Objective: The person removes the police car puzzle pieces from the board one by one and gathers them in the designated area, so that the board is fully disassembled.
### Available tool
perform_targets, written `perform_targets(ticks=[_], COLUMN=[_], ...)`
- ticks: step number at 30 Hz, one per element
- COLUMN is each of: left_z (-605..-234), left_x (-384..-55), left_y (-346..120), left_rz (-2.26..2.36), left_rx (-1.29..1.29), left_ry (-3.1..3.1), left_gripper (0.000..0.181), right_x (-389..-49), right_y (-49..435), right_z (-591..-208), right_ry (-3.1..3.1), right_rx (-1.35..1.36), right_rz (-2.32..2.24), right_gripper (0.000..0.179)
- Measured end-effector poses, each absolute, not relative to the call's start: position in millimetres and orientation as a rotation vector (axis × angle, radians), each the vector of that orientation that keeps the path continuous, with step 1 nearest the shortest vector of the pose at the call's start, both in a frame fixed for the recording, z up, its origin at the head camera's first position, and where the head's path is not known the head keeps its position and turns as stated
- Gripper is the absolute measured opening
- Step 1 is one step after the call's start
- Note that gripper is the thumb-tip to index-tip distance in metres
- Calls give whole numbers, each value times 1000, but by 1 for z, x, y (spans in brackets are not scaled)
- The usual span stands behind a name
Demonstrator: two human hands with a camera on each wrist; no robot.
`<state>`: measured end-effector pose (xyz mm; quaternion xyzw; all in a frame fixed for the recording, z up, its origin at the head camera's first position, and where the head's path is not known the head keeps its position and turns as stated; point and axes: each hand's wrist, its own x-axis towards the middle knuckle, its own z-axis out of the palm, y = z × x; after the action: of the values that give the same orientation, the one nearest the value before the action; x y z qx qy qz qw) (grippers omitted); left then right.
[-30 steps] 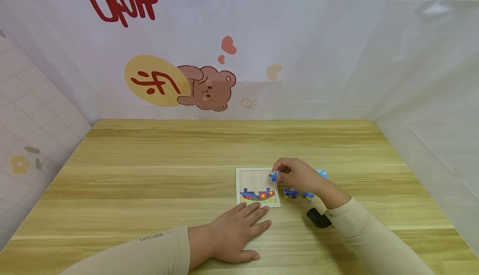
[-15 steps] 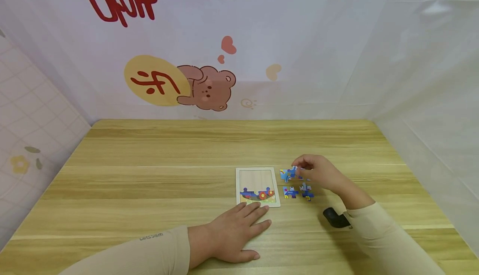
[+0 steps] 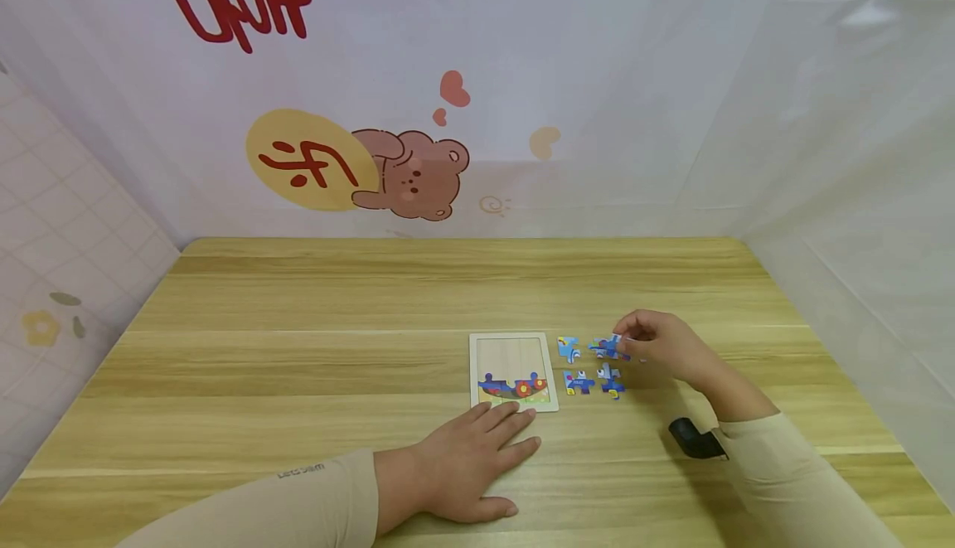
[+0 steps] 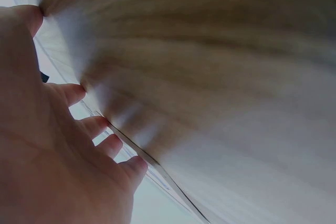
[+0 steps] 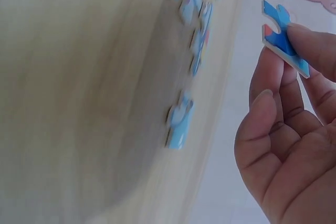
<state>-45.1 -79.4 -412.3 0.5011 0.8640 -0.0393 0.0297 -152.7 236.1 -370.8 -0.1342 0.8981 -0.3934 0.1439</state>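
My right hand (image 3: pixel 667 351) pinches a blue jigsaw piece (image 5: pixel 286 38) between thumb and fingers, raised over the right side of the loose pieces. In the right wrist view, the piece shows a rounded notch and a pale cut edge. My left hand (image 3: pixel 477 461) lies spread on the table, its fingertips at the near edge of the puzzle tray (image 3: pixel 511 356). Joined pieces (image 3: pixel 513 388) in blue, red and green fill the tray's near row; bare wood shows above them. The left wrist view catches the fingers (image 4: pixel 110 142) along the tray's edge.
Several loose jigsaw pieces lie right of the tray, among them a light-blue one (image 3: pixel 569 349), a blue one with pink (image 3: pixel 578 382) and a blue one with yellow (image 3: pixel 611 381). A black device (image 3: pixel 695 438) is attached at the right wrist. A white curtain (image 3: pixel 597 117) stands behind the wooden table (image 3: pixel 336 307).
My right hand has moved right with the jigsaw piece, from the tray's right edge to the far side of the loose pieces, uncovering several of them. The left hand stays put.
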Motion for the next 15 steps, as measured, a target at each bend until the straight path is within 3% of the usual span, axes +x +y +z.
perform_targets(ticks=[15], left_z=[-412], left_x=[-46], left_y=[-79], left_rz=[-116], left_rx=[1536], left_ry=[2652], left_gripper=[68], right_x=[-152], right_y=[266], right_z=[-379], right_ry=[2517], right_rx=[-348], right_rz=[-1090], right_gripper=[19])
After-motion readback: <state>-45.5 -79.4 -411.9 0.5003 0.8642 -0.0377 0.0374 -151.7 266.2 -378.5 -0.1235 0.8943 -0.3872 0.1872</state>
